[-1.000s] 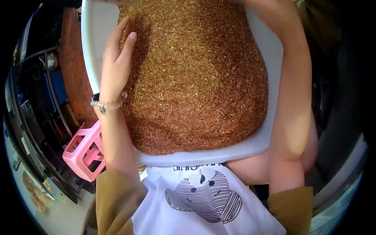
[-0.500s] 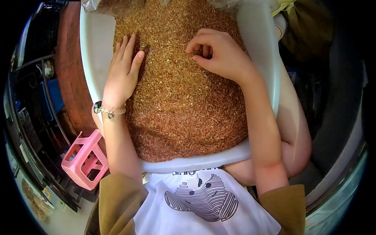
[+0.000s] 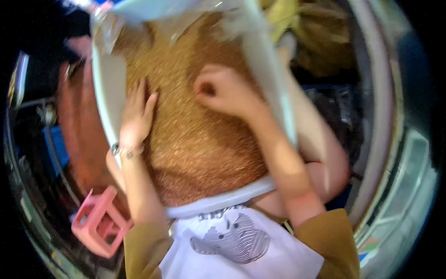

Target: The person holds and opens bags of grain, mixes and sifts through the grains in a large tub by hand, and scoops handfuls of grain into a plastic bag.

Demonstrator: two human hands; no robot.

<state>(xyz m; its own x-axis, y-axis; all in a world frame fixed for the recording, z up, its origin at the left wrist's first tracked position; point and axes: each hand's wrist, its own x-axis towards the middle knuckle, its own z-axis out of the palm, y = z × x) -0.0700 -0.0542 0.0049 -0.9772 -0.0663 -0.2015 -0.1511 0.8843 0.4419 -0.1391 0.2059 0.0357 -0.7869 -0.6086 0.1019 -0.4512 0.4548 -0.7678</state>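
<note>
Fingers of your right hand [image 3: 223, 90] curled together above the grain [image 3: 200, 139]; your left hand's [image 3: 137, 114], slightly apart, lay at its left edge.

the right hand [image 3: 225, 90], first cut off at the top, now curls over the grain [image 3: 200, 132] — the view is turned and blurrier, showing the far end of the tub [image 3: 103, 111] and more clear plastic [image 3: 179, 27]

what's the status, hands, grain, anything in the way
Left hand open on grain. Right hand curled over it. Clear plastic at far end of tub.
</note>
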